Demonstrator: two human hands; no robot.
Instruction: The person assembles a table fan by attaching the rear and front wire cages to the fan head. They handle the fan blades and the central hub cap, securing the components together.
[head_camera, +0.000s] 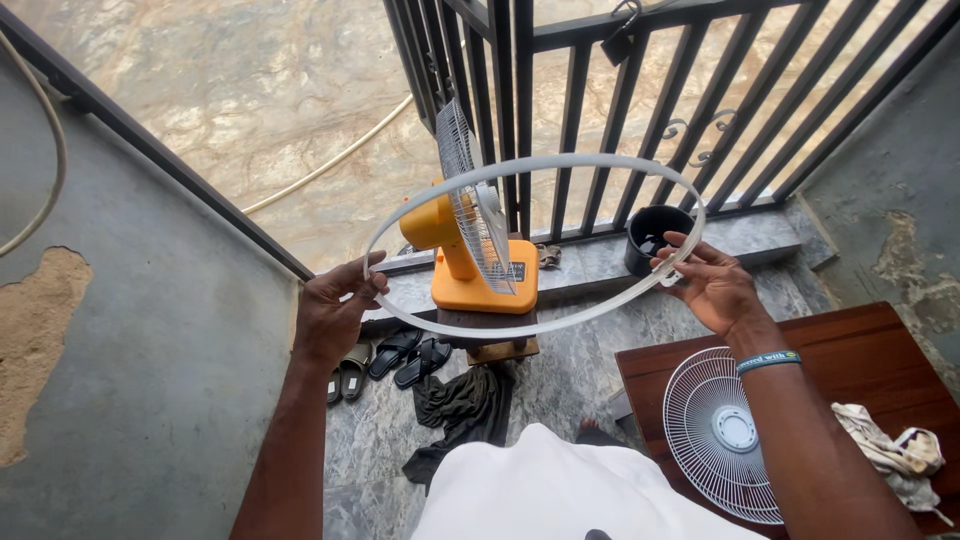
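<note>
Both hands are up in front of the fan, and between them hangs the white plastic ring (560, 163), the band that would clamp a fan's two grilles together. The left hand (330, 315) pinches the ring's near-left edge, fingers (365, 268) curled narrowly around the thin rim; the right hand (715, 285) does the same on the far-right side, fingers (680, 245) closed around the band with the palm turned upward. Through the hoop, just beyond the fingers of both hands, stands the orange fan (470, 270) on a small wooden stool (495, 335), its rear grille (470, 205) on, its front open. The front grille (720, 430) lies flat on the wooden desk (870, 345), below and near the right wrist, beside a crumpled cloth (890, 450). So, judging the progress: the ring is off the fan and in hand, the front grille is off and set aside, and the fan body sits partly stripped; whatever remains concerns the blade and rear grille, neither of which the fingers touch now. Beyond the right fingers a black cup (655, 238) sits on the ledge by the metal railing (640, 100); under the left hand, sandals (395, 360) and a dark cloth (460, 405) lie on the floor.
</note>
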